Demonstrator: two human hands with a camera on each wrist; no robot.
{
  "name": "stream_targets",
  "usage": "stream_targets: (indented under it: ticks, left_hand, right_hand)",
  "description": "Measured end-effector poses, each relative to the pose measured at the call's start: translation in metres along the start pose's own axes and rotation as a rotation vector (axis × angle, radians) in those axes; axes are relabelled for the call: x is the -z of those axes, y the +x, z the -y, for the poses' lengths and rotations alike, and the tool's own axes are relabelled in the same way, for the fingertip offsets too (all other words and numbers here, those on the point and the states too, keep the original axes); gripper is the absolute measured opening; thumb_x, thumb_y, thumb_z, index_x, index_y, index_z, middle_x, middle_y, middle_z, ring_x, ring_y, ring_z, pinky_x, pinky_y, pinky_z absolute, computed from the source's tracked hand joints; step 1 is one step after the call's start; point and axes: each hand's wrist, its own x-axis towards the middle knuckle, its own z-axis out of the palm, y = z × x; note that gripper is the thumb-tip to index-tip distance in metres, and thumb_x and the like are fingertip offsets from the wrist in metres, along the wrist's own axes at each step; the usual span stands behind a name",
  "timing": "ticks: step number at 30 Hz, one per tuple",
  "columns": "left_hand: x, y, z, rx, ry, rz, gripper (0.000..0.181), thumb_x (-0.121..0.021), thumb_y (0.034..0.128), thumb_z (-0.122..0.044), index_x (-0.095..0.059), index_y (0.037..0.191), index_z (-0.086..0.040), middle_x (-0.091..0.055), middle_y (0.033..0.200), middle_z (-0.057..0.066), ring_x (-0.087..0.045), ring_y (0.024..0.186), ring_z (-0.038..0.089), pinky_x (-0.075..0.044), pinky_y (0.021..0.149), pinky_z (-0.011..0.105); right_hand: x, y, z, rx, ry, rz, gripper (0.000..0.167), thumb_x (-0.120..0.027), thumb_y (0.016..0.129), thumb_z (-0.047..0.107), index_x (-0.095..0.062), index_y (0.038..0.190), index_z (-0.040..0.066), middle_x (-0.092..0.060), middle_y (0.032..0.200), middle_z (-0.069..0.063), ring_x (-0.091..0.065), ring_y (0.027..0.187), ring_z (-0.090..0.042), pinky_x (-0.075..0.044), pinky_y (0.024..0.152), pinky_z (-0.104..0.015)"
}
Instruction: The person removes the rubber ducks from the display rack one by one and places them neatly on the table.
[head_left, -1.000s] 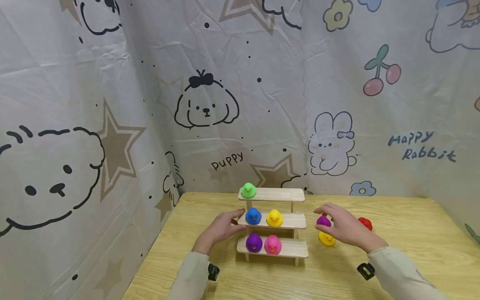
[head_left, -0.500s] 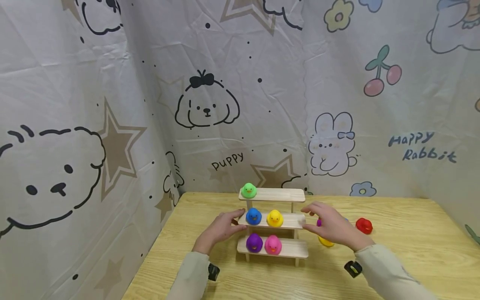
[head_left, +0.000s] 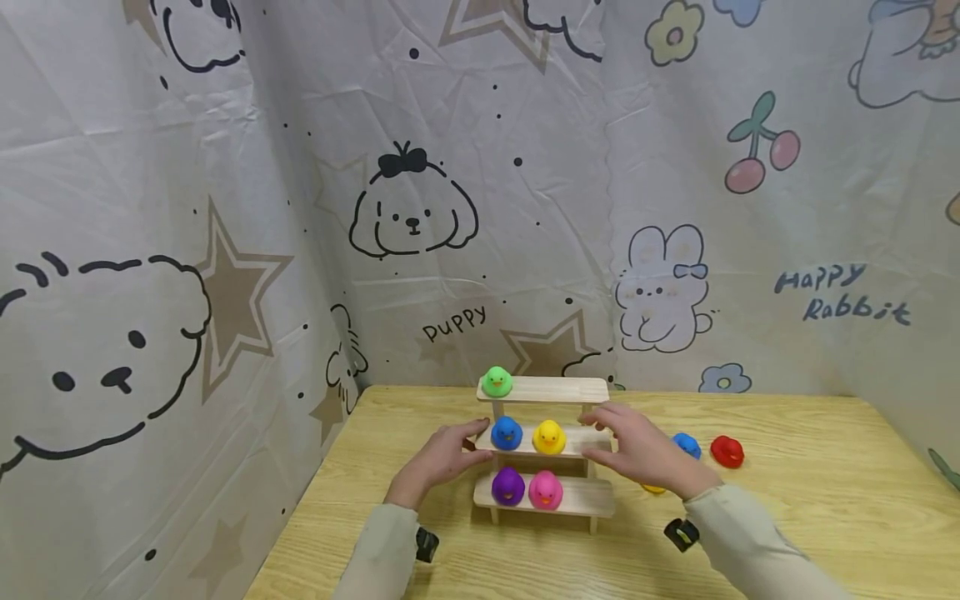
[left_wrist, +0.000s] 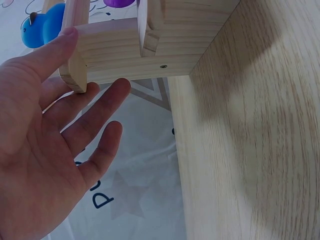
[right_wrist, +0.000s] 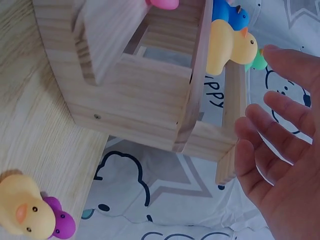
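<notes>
A three-tier wooden display stand carries rubber ducks. On the top tier sits a green duck; the middle tier bears a blue duck and a yellow duck; the bottom one a purple duck and a pink duck. My left hand holds the left end of the middle tier, thumb on one face and index finger behind it in the left wrist view. My right hand hovers by the tier's right end, fingers spread and holding nothing, near the yellow duck.
Right of the stand, on the wooden table, lie a red duck and another blue duck. A second yellow duck and a magenta duck are there too. A printed cloth hangs behind.
My right hand has moved left, from over the loose ducks to the right end of the middle tier. The left hand and the ducks have stayed put.
</notes>
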Motion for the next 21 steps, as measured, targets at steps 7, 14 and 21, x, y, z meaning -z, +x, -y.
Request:
stream_targets:
  ticks: [7, 14, 21]
  left_hand:
    - [-0.001, 0.000, 0.001, -0.001, -0.003, -0.005, 0.059, -0.061, 0.0922, -0.036, -0.044, 0.142, -0.009, -0.044, 0.144, 0.006, -0.062, 0.102, 0.021, -0.051, 0.085, 0.033]
    - [-0.002, 0.000, 0.001, -0.001, -0.004, -0.007, 0.059, -0.061, 0.0923, -0.036, -0.045, 0.142, -0.009, -0.044, 0.143, 0.006, -0.062, 0.102, 0.021, -0.051, 0.085, 0.032]
    - [-0.001, 0.000, 0.000, 0.003, -0.006, -0.006, 0.059, -0.061, 0.0920, -0.037, -0.045, 0.142, -0.009, -0.044, 0.143, 0.006, -0.061, 0.103, 0.022, -0.051, 0.086, 0.033]
  right_hand:
    - [-0.003, 0.005, 0.005, 0.001, -0.008, 0.006, 0.039, -0.075, 0.082, 0.023, -0.063, 0.116, 0.009, -0.062, 0.109, -0.004, -0.058, 0.093, -0.017, -0.052, 0.079, -0.037]
    - [-0.006, 0.010, 0.008, 0.044, -0.013, -0.018, 0.040, -0.077, 0.080, 0.022, -0.063, 0.114, 0.007, -0.062, 0.107, -0.005, -0.059, 0.091, -0.018, -0.052, 0.077, -0.036]
    - [-0.008, 0.014, 0.010, 0.032, -0.018, -0.003, 0.043, -0.076, 0.081, 0.025, -0.062, 0.118, 0.008, -0.061, 0.108, -0.005, -0.058, 0.092, -0.019, -0.053, 0.077, -0.036]
